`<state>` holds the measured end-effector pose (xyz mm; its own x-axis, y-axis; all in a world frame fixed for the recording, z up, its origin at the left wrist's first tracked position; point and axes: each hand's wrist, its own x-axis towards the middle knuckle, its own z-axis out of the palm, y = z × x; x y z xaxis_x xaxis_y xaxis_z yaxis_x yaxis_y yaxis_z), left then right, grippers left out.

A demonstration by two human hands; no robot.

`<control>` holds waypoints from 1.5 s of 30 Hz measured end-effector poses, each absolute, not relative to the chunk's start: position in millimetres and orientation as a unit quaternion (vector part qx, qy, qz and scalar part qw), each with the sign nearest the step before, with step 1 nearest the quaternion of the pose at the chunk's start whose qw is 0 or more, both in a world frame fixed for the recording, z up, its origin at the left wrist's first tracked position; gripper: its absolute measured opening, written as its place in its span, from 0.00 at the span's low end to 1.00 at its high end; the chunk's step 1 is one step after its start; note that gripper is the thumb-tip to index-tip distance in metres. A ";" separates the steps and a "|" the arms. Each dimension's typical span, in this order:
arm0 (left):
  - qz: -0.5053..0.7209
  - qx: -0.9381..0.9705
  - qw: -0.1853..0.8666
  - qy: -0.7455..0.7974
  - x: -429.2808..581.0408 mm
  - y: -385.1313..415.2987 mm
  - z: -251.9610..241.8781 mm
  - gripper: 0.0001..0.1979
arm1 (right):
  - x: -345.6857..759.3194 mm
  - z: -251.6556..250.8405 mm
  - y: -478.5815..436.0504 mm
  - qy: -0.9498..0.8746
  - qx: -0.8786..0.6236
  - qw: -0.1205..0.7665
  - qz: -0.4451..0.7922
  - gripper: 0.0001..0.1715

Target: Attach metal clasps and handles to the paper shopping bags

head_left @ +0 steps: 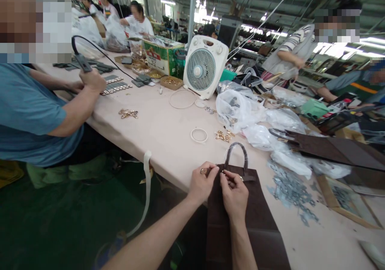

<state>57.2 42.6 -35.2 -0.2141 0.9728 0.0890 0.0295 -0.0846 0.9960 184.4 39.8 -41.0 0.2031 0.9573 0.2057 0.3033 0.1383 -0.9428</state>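
Observation:
A dark brown handbag (252, 218) lies on the table in front of me, its looped handle (236, 148) wrapped in clear plastic and standing up at the far end. My left hand (202, 184) is closed in a pinch at the bag's upper left corner; what its fingertips hold is too small to name. Beside it, my right hand (236, 196) rests over the bag, thumb and fingers pinched near the foot of the handle. A tiny shiny spot shows at those fingertips, but its kind is unclear. A short strap (249, 178) lies just right of the right hand.
Past the bag are gold-coloured hardware (223, 136), a white ring-shaped roll (199, 135) and a white fan (204, 67). To the right lie plastic bags (240, 109), flat metal pieces (290, 190) and a cardboard box (331, 192). A co-worker (39, 109) holds a corded tool at left.

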 end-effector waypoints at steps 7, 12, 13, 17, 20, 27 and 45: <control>0.572 0.479 0.397 0.535 60.7 39.8 -36.5 0.10 | 182.7 -40.3 43.6 -0.563 -0.571 0.511 0.311 0.22; 0.566 0.492 0.376 0.545 61.3 42.0 -39.3 0.09 | 185.3 -41.0 46.0 -0.584 -0.570 0.493 0.300 0.19; 0.564 0.493 0.375 0.546 61.2 42.6 -39.4 0.09 | 185.9 -41.2 46.7 -0.589 -0.569 0.491 0.299 0.19; 0.556 0.487 0.387 0.551 59.7 43.9 -38.8 0.09 | 188.5 -42.5 49.4 -0.608 -0.568 0.473 0.291 0.18; 0.550 0.482 0.398 0.553 57.6 43.8 -37.8 0.10 | 190.5 -43.2 50.3 -0.620 -0.566 0.465 0.280 0.18; 0.527 0.478 0.403 0.576 55.6 46.3 -30.7 0.06 | 193.6 -41.3 45.4 -0.597 -0.548 0.475 0.344 0.22; 0.384 0.697 0.085 0.599 53.4 45.3 -55.7 0.20 | 292.2 -10.5 243.0 -0.664 -0.574 0.415 0.240 0.28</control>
<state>53.4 45.3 -55.7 -0.0130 0.9016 0.4324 0.7705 -0.2666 0.5790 292.2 243.0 -10.5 0.0024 0.9613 0.2753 0.5622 0.2264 -0.7954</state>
